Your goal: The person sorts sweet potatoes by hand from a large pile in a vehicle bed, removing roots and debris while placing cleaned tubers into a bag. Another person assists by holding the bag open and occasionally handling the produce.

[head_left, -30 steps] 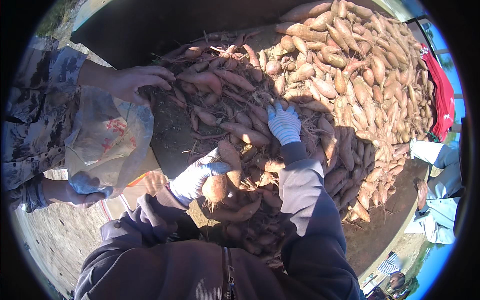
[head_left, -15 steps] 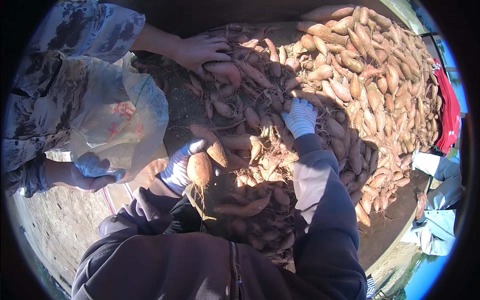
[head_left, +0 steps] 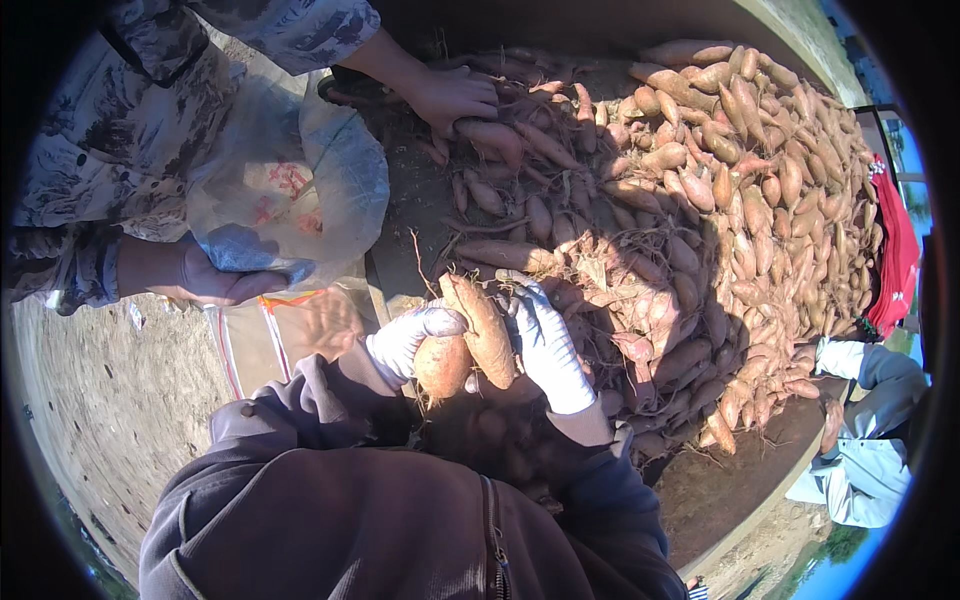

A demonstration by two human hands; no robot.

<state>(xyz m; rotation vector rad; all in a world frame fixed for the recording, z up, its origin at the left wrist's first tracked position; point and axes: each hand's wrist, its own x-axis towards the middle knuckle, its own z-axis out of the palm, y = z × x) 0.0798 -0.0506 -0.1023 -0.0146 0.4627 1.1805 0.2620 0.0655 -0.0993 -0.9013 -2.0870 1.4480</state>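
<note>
We've got the left hand [head_left: 412, 342], white-gloved, closed around a round sweet potato [head_left: 442, 367] and pinching a long sweet potato [head_left: 483, 330] beside it, both held up in front of the dark jacket [head_left: 340, 520]. Right hand [head_left: 548, 350], gloved too, fingers bent at the long one's right side; whether it grips, we can't tell. Surface: a large walled bed, dark wall [head_left: 560, 25] along the far side, pale rim [head_left: 800, 50] curving off at upper right. We see a big sweet potato pile [head_left: 750, 190] over most of it, sunlit on the right, shaded and mixed with stringy roots on the left. Bare dark soil [head_left: 410, 225] shows at the pile's left; a brown strip of floor [head_left: 720, 500] shows at lower right. To our left, a co-worker in patterned sleeves: upper hand [head_left: 455, 97] on the pile's shaded edge, fingers curled over a tuber; lower hand [head_left: 225, 275] at the bottom of a translucent bag [head_left: 340, 200] with red print, grip partly hidden. Below that, a striped tan sack [head_left: 315, 325] and sunny dirt ground [head_left: 130, 370]. Far right: red cloth [head_left: 892, 250] by the pile's end, a person in pale blue [head_left: 865, 470] under it, strips of blue sky and greenery at the rim.
</note>
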